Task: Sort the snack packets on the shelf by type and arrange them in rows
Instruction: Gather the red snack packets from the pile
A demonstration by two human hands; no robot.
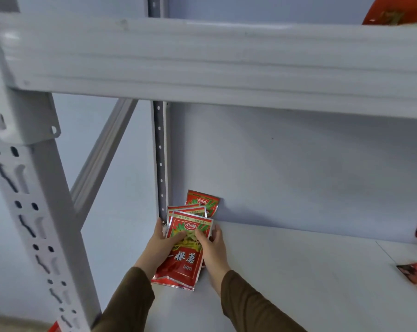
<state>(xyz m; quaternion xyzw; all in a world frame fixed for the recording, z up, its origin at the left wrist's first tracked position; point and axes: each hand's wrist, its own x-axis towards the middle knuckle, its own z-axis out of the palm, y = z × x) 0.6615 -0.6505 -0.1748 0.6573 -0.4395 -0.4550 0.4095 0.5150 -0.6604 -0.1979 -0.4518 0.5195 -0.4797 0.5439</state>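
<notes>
The top red packet [181,255] lies on a small overlapping row of the same red packets [198,207] in the back-left corner of the shelf board [286,271], where the rear upright [160,159] meets the back panel, probably because this type begins its row there. The left hand [162,243] and the right hand [212,245] hold it at both side edges, fingers curled onto it, seemingly to square it. Darker packets [416,274] lie well apart at the right edge, and the beam [226,63] above hangs low over the reach.
</notes>
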